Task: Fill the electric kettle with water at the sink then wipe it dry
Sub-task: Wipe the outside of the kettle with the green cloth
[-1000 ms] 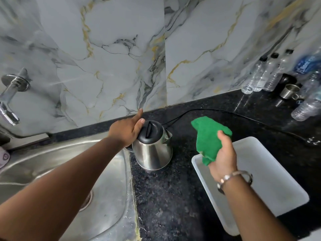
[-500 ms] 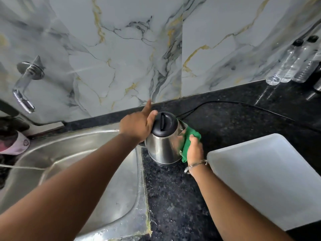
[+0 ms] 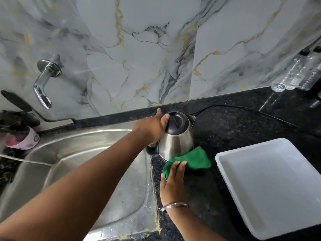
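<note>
We take the stainless steel electric kettle [image 3: 176,136] as our landmark: it stands on the black granite counter [image 3: 234,129] just right of the steel sink [image 3: 73,159], tipped a little, lid closed, and well clear of the wall tap [image 3: 45,84]. Our left hand [image 3: 151,126] is closed around its handle side, thumb on the lid's rim. Our right hand [image 3: 173,178] presses a green cloth [image 3: 191,160] against the kettle's lower front, fingers spread flat over it. We judge the filling done, though the water inside is hidden, and the wiping under way, the far side likely still to do. A white tray [image 3: 271,185] sits to the kettle's right.
</note>
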A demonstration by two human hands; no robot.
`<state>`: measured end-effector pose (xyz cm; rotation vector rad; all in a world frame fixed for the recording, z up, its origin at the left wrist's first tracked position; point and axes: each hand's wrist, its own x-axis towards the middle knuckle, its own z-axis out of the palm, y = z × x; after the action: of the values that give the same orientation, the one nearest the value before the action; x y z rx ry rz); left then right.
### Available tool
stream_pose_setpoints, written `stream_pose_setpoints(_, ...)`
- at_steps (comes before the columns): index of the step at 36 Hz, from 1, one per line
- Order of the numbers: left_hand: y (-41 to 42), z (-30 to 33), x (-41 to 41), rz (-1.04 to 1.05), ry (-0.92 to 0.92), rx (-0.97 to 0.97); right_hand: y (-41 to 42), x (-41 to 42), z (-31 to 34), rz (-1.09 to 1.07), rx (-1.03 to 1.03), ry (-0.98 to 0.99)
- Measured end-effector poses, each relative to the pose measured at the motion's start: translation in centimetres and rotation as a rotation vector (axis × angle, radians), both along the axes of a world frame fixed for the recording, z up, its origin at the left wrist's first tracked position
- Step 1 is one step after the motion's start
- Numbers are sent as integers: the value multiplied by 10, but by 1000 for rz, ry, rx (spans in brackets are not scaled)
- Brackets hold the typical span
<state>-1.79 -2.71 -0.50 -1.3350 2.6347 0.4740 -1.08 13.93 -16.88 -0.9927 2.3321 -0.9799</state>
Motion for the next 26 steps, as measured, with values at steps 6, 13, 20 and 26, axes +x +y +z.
stream_pose_setpoints(6,-14,-11,4,-5,109,176,10,-12,71,-303,-341,-446)
stream_pose_setpoints(13,-24,-4,5,18,189,431,-35,-2,125,9,-385,-70)
stream_pose_setpoints(20,-15,-2,8,-3,260,386,-44,35,64,109,61,175)
stream_pose_setpoints(26,2,-11,16,51,272,164,6,-24,87,-177,98,-750)
